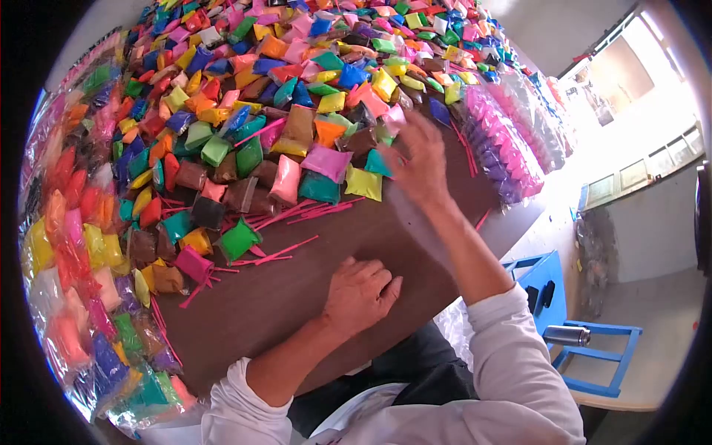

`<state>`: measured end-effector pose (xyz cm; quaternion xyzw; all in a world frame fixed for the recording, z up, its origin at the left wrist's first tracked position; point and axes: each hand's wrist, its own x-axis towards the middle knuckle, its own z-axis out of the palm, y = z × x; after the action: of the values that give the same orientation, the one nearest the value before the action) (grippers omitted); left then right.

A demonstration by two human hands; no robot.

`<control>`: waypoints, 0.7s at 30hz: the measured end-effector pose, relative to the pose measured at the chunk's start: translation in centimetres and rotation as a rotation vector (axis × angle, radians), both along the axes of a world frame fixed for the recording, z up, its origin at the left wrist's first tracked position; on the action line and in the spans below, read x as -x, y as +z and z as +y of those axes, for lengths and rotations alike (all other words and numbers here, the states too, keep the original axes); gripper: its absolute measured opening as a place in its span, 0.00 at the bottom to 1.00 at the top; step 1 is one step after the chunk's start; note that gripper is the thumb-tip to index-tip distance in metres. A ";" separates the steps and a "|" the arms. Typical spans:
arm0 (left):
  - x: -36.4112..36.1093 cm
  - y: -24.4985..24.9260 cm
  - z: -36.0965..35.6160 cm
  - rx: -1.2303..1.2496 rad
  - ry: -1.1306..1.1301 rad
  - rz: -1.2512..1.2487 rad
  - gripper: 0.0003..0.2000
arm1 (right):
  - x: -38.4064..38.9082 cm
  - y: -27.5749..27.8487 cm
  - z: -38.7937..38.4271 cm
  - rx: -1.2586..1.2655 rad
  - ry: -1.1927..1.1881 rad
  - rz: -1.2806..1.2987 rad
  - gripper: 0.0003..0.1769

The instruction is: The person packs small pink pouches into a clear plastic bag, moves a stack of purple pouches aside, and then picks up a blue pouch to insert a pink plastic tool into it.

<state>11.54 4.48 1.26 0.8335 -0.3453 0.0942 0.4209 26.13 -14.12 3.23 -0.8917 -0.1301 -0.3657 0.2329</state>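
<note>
My left hand (360,291) rests palm down on the brown table (297,297), fingers loosely curled, holding nothing. My right hand (419,156) is blurred, stretched out over the edge of a big heap of small coloured packets (297,96); whether it grips one I cannot tell. Closest to it are a teal packet (377,163), a yellow packet (363,183) and a pink packet (326,161). Several thin pink sticks (297,215) lie on the table between the heap and my left hand.
Clear bags filled with packets line the left edge (67,245) and stacks of pink and purple ones lie at the right (504,141). A blue stool (586,348) with a metal can (567,335) stands beside the table on the right.
</note>
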 end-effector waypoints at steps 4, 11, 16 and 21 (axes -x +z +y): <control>0.0 -0.2 0.0 -0.009 -0.016 0.003 0.12 | 3.3 -1.1 3.1 0.241 0.065 0.188 0.25; 0.2 0.0 -0.1 0.021 -0.002 -0.008 0.12 | 3.1 -1.7 3.1 0.169 0.031 0.053 0.20; 0.5 0.1 -0.2 -0.054 0.037 -0.022 0.12 | 3.3 -1.3 3.1 0.175 0.014 0.025 0.17; 0.8 -0.1 -0.5 -0.020 0.106 -0.035 0.13 | 3.5 -1.5 3.1 0.169 -0.002 0.010 0.16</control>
<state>10.72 3.99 1.19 0.8530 -0.3089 0.1275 0.4010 22.66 -11.07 1.71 -0.9101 -0.1582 -0.3493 0.1570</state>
